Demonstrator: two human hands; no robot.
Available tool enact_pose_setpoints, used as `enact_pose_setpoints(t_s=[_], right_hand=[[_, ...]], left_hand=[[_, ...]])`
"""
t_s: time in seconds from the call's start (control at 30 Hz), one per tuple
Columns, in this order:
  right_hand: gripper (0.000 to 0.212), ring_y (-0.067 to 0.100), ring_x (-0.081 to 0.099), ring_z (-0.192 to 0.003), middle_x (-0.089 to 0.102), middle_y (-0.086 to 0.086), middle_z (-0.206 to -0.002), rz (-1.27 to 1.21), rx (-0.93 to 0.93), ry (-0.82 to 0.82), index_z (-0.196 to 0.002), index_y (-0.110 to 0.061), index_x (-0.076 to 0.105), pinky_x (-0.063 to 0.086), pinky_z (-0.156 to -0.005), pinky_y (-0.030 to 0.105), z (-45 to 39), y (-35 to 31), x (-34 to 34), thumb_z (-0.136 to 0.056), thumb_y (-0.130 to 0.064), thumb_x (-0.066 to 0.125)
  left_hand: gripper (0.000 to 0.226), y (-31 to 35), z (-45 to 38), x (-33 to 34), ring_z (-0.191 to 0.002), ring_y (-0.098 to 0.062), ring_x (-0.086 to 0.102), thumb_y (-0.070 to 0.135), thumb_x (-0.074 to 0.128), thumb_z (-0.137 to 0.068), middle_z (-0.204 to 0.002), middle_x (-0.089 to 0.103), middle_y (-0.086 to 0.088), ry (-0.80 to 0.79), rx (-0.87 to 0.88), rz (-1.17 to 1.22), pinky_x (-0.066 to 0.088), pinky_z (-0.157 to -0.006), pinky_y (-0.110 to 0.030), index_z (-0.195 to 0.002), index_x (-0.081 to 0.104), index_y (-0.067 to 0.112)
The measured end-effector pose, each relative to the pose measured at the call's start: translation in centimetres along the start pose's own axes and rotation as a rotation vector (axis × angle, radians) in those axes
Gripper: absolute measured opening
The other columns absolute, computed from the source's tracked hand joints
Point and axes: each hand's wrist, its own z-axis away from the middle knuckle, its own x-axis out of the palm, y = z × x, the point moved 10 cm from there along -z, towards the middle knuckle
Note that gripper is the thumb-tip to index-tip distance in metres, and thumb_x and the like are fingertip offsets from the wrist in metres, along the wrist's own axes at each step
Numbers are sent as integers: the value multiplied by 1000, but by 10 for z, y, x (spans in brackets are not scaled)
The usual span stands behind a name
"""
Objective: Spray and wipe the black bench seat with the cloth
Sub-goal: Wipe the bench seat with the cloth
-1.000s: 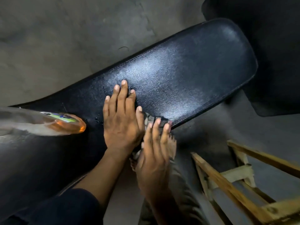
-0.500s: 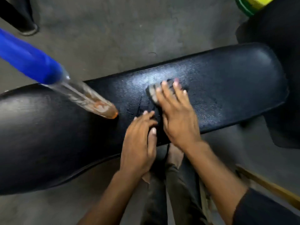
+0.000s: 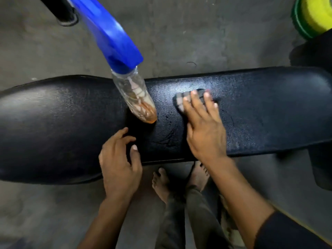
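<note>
Mid-wipe. Right hand [image 3: 203, 130] spread flat, pressing the striped cloth [image 3: 181, 101] onto the black bench seat [image 3: 260, 114], just right of the standing spray bottle [image 3: 134, 97]. Left hand [image 3: 119, 164] loose and empty at the seat's near edge, below the bottle. Cloth: limp, light, likely damp; best pinned under fingertips. Wet vinyl probably slick.

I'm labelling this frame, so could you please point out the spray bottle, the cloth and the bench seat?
spray bottle [image 3: 133, 95]: head view, clear body.
cloth [image 3: 180, 100]: head view, edge showing past the fingertips.
bench seat [image 3: 260, 112]: head view, bare top surface.
</note>
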Motion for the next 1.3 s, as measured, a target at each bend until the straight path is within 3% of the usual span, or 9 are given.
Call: enact_pose_setpoints(t_s=[0.23, 0.47, 0.63, 0.73, 0.8, 0.9, 1.03, 1.17, 1.3], right_hand=[[78, 31, 19, -169, 25, -2, -181, 94, -175, -85, -171, -24, 34, 35, -130, 59, 80, -13, 21, -94, -18, 45], [64, 37, 22, -167, 36, 4, -177, 27, 84, 46, -167, -20, 41, 24, -136, 54, -54, 28, -24, -105, -16, 53], [53, 39, 42, -155, 51, 5, -167, 80, -153, -41, -157, -18, 53, 31, -131, 53, -103, -47, 4, -105, -23, 51], [61, 38, 28, -165, 39, 2, -175, 90, -302, -78, -162, -19, 46, 29, -133, 54, -69, -60, 8, -101, -21, 42], [66, 32, 19, -169, 31, -5, -179, 115, -347, -126, -166, -26, 43, 27, -135, 53, -47, -45, 6, -100, -22, 40], [66, 31, 27, -167, 35, -4, -177, 107, -201, -101, -166, -26, 45, 32, -132, 56, -49, -4, -13, -100, -25, 38], [63, 35, 42, -157, 52, 4, -167, 55, 20, -86, -157, -19, 56, 29, -133, 51, -103, 2, -23, -97, -28, 37], [58, 33, 44, -155, 54, 1, -165, -13, -214, -120, -154, -22, 60, 28, -132, 48, -108, -68, 0, -97, -24, 48], [64, 32, 27, -166, 39, -3, -176, -37, -403, -124, -161, -23, 52, 26, -135, 54, -50, -67, 8, -99, -17, 62]], left_hand=[[44, -3, -71, -1, -154, -32, 47, 8, 61, -103, -165, 51, -8, 1, -87, -137, 27, -131, -58, -147, 60, 8], [48, 4, -67, 10, -163, -30, 34, 12, 54, -108, -172, 43, -5, 78, -93, -172, 22, -134, -57, -156, 54, 13], [41, 1, -67, 11, -164, -25, 32, 16, 54, -109, -172, 43, 1, 135, -106, -177, 21, -134, -53, -150, 57, 17], [41, 0, -66, 14, -165, -24, 30, 19, 52, -109, -172, 42, 1, 127, -107, -206, 18, -134, -50, -150, 57, 18], [43, 1, -68, 13, -162, -28, 34, 22, 51, -107, -169, 47, -3, 135, -101, -225, 22, -132, -53, -150, 54, 18], [52, 7, -70, 11, -158, -34, 43, 26, 49, -101, -162, 53, -10, 142, -103, -240, 27, -130, -56, -153, 47, 17], [52, 9, -72, 11, -144, -43, 55, 29, 45, -96, -145, 66, -19, 105, -122, -285, 36, -125, -64, -141, 63, 9], [40, 18, -77, -3, -126, -50, 65, 26, 51, -96, -134, 70, -21, 204, -110, -154, 52, -103, -71, -135, 55, 17], [40, 16, -77, 4, -124, -54, 65, 22, 60, -94, -134, 69, -26, 146, -127, -227, 53, -100, -72, -131, 61, 9]])
